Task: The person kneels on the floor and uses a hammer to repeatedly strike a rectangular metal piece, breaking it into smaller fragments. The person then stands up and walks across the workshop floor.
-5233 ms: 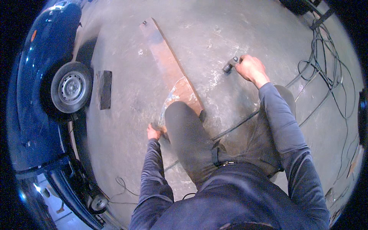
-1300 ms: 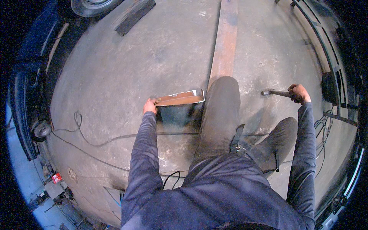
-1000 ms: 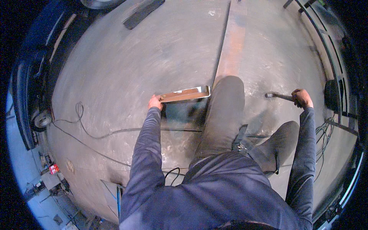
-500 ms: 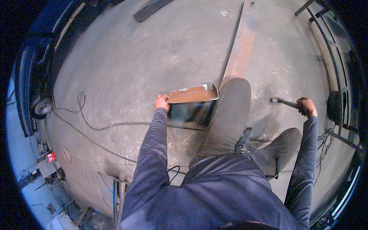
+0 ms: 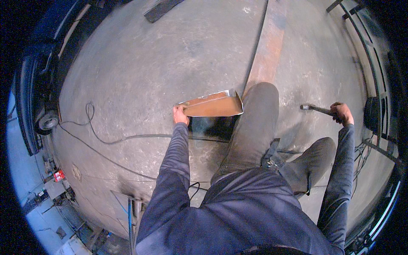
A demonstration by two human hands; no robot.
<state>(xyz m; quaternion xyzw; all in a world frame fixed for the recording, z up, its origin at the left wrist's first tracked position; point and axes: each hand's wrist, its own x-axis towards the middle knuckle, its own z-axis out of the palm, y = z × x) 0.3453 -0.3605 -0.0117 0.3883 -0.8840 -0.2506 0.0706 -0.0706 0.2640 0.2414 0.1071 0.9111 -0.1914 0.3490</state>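
A shallow, tapering piece with a brown face and thin upturned edges, apparently folded sheet metal [image 5: 214, 105], is held in front of me. My left hand [image 5: 181, 114] grips its narrow left end. The wider right end touches or nearly touches my bent knee, and the piece is tilted with its brown inside toward me. Off to the right, my right hand [image 5: 342, 113] is closed around the handle of a hammer [image 5: 319, 110]. The hammer's metal head points left, beyond my knee and apart from the sheet metal piece. Deep shadow hides what lies beneath the piece.
A long rust-brown steel bar [image 5: 267, 51] runs away from my knee. A black cable [image 5: 127, 138] crosses the concrete floor [image 5: 191, 55] at left. A dark bar [image 5: 159, 10] lies far off, a black metal frame [image 5: 378, 72] stands right, and a small wheel [image 5: 48, 121] is at left.
The sheet metal piece has tipped so that more of its brown inside shows. My right hand and the hammer have shifted slightly; both hands keep their hold.
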